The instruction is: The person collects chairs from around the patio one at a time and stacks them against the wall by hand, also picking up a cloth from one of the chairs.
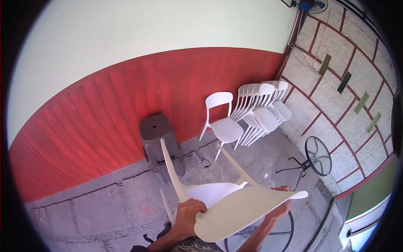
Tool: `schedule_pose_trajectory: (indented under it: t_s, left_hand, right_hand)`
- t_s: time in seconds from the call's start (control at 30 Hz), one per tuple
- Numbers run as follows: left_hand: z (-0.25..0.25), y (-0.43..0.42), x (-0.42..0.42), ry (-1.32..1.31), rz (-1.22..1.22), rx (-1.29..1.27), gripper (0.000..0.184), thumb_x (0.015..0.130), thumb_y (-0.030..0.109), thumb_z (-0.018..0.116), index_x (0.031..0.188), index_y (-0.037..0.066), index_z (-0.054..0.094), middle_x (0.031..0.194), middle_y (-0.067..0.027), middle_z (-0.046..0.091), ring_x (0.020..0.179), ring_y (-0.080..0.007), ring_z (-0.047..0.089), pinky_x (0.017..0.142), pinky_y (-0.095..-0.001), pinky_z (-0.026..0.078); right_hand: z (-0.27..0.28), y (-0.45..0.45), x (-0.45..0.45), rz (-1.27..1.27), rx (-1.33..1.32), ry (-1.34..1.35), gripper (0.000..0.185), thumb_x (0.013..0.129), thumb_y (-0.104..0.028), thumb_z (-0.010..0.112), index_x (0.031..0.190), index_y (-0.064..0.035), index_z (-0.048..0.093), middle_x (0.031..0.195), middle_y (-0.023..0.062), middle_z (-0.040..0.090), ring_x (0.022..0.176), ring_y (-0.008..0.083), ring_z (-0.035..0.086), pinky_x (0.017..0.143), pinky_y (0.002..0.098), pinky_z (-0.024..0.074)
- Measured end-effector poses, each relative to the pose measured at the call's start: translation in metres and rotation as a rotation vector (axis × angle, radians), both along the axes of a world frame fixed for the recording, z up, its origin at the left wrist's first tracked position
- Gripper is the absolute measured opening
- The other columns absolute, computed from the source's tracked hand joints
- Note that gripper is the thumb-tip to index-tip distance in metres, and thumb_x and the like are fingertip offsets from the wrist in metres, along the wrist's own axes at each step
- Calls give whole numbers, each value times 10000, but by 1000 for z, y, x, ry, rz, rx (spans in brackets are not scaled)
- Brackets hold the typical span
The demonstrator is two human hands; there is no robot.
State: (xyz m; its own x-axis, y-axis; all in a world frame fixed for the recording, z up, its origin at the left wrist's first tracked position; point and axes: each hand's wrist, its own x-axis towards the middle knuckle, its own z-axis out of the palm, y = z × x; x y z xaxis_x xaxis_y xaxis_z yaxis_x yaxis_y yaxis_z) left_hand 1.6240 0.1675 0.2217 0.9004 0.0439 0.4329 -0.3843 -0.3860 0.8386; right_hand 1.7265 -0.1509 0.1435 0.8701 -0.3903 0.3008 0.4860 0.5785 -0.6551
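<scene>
A white plastic chair (245, 208) is held tilted in front of me, its legs pointing away toward the red wall. My left hand (188, 216) is closed around the chair's left side, near where a leg meets the broad panel. On the other side, my right hand (281, 205) grips the edge of the same panel from behind and below, with some of its fingers hidden by the chair. Part of a round dark-rimmed frame (290, 229) shows beneath the chair, close to my right forearm.
By the red wall (126, 101) stand a single white chair (226, 128), stacked white chairs (264, 117) and a dark brown plastic stool or stack of stools (157, 130). A round-topped small table (317, 156) leans tilted near the stone-patterned wall. The floor (100, 210) is grey paving.
</scene>
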Motion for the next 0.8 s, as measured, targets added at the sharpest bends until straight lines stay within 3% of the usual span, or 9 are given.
schedule_pose_trajectory:
  t_s: [0.07,0.1,0.2,0.3,0.4,0.53,0.63,0.73,0.8]
  left_hand:
    - [7,0,57,16,-67,15,283,565,205,787,700,33,606,647,-109,593,614,-294,589,563,-383,454]
    - [13,-3,85,21,-100,14,273,570,206,784,702,40,612,649,-105,595,625,-292,594,568,-383,455]
    - [25,-9,159,-17,-202,-54,239,598,158,748,682,-3,593,613,-114,559,590,-263,567,538,-353,412]
    - [19,-15,230,1,-276,-78,272,568,199,781,712,43,612,650,-107,585,635,-293,593,573,-371,448]
    - [13,-25,300,-4,-292,-127,280,556,192,785,716,43,611,648,-108,580,633,-291,589,579,-366,446]
    - [-8,-46,401,-15,-250,-160,269,561,175,779,717,44,602,652,-108,575,636,-295,582,594,-376,447]
    - [-34,-65,489,-7,-158,-170,271,564,165,783,710,42,590,655,-109,576,637,-302,581,592,-383,443]
    - [-61,-85,586,-43,-9,-217,280,545,147,784,704,43,579,653,-107,573,641,-306,576,593,-388,438]
    - [-70,-90,642,40,94,-235,300,615,166,834,692,40,574,652,-114,590,611,-283,596,568,-373,447]
  right_hand:
    - [17,7,23,-90,93,13,309,1008,-324,437,1070,-39,540,902,63,549,884,220,559,867,394,468]
    - [8,-4,39,-141,75,63,378,1026,-407,418,1122,-54,515,932,61,547,896,216,553,875,386,468]
    - [1,-37,76,-223,9,238,454,1048,-444,419,1248,-42,350,988,55,483,966,217,510,934,397,423]
    - [15,-42,120,-546,-202,291,422,1076,-422,349,1248,-38,328,1011,62,495,957,197,525,900,376,448]
    - [34,-45,177,-643,-299,317,421,1075,-436,341,1218,-40,346,1042,62,512,946,192,542,905,382,441]
    - [43,-47,283,-690,-439,343,449,1056,-450,407,1190,-22,378,1097,98,519,994,183,529,948,390,417]
    - [15,-74,389,-602,-421,320,469,1046,-447,440,1205,-8,392,1125,120,511,1059,186,505,989,394,392]
    - [-15,-114,524,-469,-549,212,619,1039,-480,436,1399,14,341,1308,147,486,1151,205,500,1020,380,388]
    - [-17,-112,609,-399,-623,247,606,1021,-480,478,1325,38,397,1252,144,528,1145,208,516,1009,397,404]
